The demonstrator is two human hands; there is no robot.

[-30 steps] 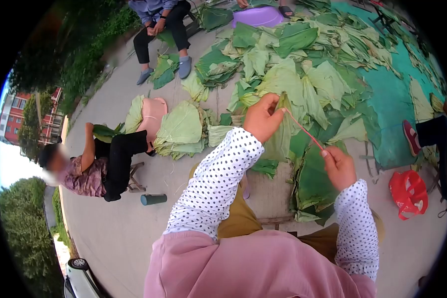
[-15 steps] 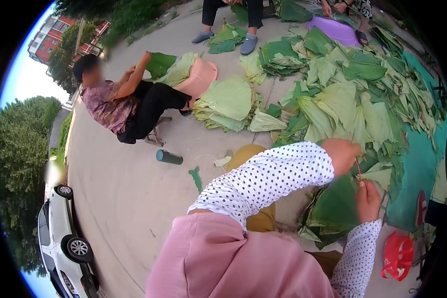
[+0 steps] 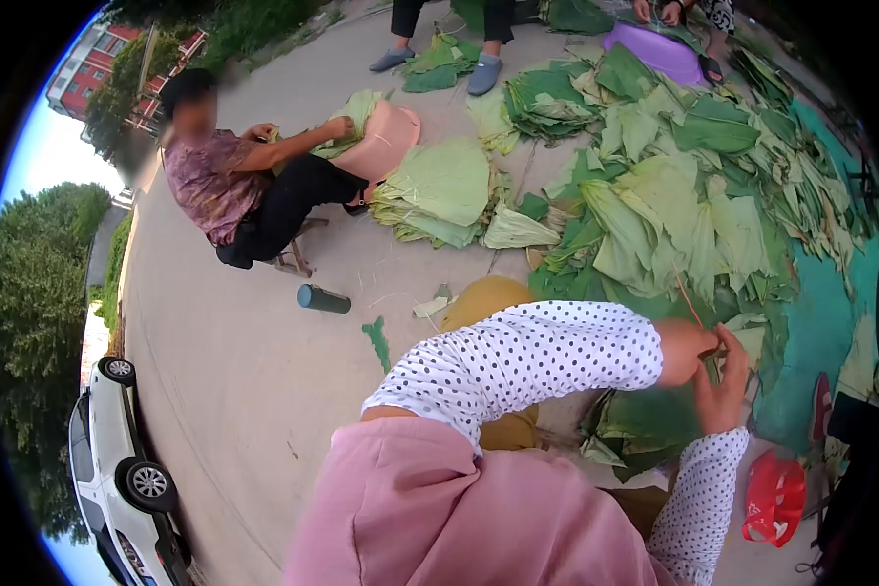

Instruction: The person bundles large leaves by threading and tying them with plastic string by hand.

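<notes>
My left hand (image 3: 687, 352) is closed, its fingers partly hidden, against the fingertips of my right hand (image 3: 725, 388). A thin red cord (image 3: 690, 298) runs up and left from where the hands meet, and both appear to grip its lower end. The right fingers are bent in a pinch. Below them lies a stack of large dark green leaves (image 3: 649, 418), partly covered by my left forearm. Beyond the hands spreads a broad heap of pale and dark green folded leaves (image 3: 645, 220).
A person (image 3: 220, 161) sits at left by a pink basin (image 3: 386, 142) and a leaf pile (image 3: 435, 190). A green bottle (image 3: 323, 299) stands on the pavement. A purple basin (image 3: 654, 57) and other people are at the top. A red bag (image 3: 774, 498) lies right; a white car (image 3: 117, 479) stands left.
My hands have come together; the cord, stretched between them before, now trails up and left. The seated person's hands have lowered toward the pink basin, and the raised dark leaf is out of sight.
</notes>
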